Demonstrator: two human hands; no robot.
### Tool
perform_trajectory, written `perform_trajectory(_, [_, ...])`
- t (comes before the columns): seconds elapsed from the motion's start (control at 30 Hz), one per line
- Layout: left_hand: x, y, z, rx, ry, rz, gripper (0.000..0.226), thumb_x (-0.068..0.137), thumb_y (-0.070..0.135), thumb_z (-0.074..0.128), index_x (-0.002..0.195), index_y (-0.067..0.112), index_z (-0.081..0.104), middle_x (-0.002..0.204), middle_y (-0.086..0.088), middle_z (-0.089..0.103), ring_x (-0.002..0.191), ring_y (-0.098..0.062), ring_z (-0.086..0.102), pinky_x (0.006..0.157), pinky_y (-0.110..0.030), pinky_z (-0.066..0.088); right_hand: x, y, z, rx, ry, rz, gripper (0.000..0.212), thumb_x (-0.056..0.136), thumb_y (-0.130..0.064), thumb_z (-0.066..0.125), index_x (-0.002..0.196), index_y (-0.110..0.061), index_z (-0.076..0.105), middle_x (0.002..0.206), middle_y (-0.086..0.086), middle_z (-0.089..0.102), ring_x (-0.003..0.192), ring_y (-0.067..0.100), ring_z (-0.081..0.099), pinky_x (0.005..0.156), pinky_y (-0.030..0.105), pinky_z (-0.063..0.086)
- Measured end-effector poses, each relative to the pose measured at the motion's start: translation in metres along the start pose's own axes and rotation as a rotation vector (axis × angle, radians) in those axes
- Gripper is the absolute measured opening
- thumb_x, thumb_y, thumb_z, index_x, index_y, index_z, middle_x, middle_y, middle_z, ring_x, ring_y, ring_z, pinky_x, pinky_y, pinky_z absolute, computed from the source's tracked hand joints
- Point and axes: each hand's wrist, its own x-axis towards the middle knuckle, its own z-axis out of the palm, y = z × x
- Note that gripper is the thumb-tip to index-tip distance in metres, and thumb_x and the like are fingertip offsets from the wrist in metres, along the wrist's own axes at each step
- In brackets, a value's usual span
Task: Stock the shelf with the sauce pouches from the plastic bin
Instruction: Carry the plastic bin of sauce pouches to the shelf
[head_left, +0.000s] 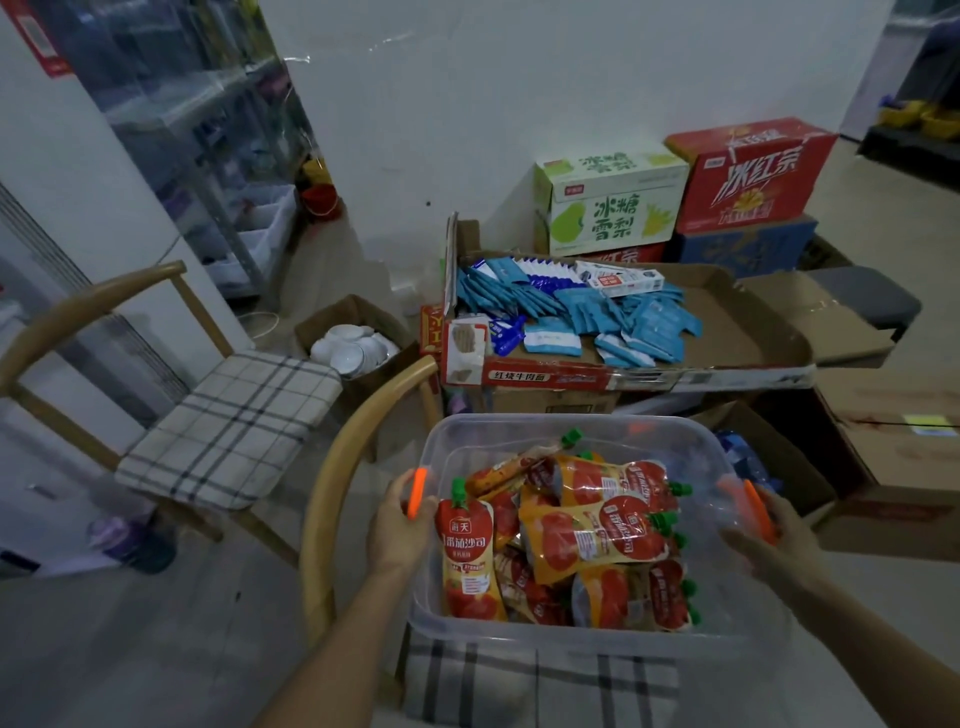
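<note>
Gripping clear plastic bin (571, 644) at both ends, left hand (397, 525) and right hand (769, 535) each curled round an orange latch handle (417, 492), over plaid chair cushion (540, 686); cannot tell whether lifted or resting. Loaded with tomato sauce pouches (597, 535), loosely heaped, none yet on plastic-wrapped shelving unit (223, 156), well apart at far left. Likely to go wrong: tilting on an uneven lift and spilling the heap, slipping off a latch, or snagging curved chair back (353, 467) on a leftward carry.
</note>
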Motion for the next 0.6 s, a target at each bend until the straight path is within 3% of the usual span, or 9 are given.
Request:
perform_trajectory(0.3, [-0.01, 0.009, 0.006, -0.02, 0.102, 0.063, 0.032, 0.092, 0.011, 0.065, 0.124, 0.015, 0.061, 0.098, 0.001, 0.062, 0.095, -0.017, 0.06, 0.075, -0.026, 0.044, -0.01, -0.01, 0.002, -0.016, 0.138, -0.124, 0.047, 0.09, -0.024, 0.063, 0.135, -0.021, 0.049, 0.122, 0.011, 0.058, 0.104, 0.027, 0.057, 0.089, 0.05, 0.052])
perform_trajectory(0.43, [-0.031, 0.015, 0.003, -0.02, 0.085, 0.039, 0.034, 0.092, 0.02, 0.066, 0.125, 0.016, 0.062, 0.101, 0.0, 0.066, 0.098, -0.019, 0.062, 0.079, -0.029, 0.048, -0.04, -0.014, -0.02, -0.003, 0.159, -0.112, 0.047, 0.091, -0.015, 0.062, 0.136, -0.015, 0.049, 0.113, 0.004, 0.055, 0.099, 0.021, 0.054, 0.082, 0.038, 0.048])
perform_trajectory(0.6, [-0.073, 0.045, 0.001, -0.07, 0.009, -0.008, 0.036, 0.091, 0.024, 0.067, 0.124, 0.014, 0.061, 0.108, -0.007, 0.066, 0.096, -0.019, 0.06, 0.08, -0.033, 0.047, -0.086, -0.012, -0.066, -0.061, 0.258, -0.044, 0.045, 0.086, -0.013, 0.065, 0.13, -0.017, 0.054, 0.114, 0.013, 0.063, 0.098, 0.031, 0.061, 0.083, 0.043, 0.054])
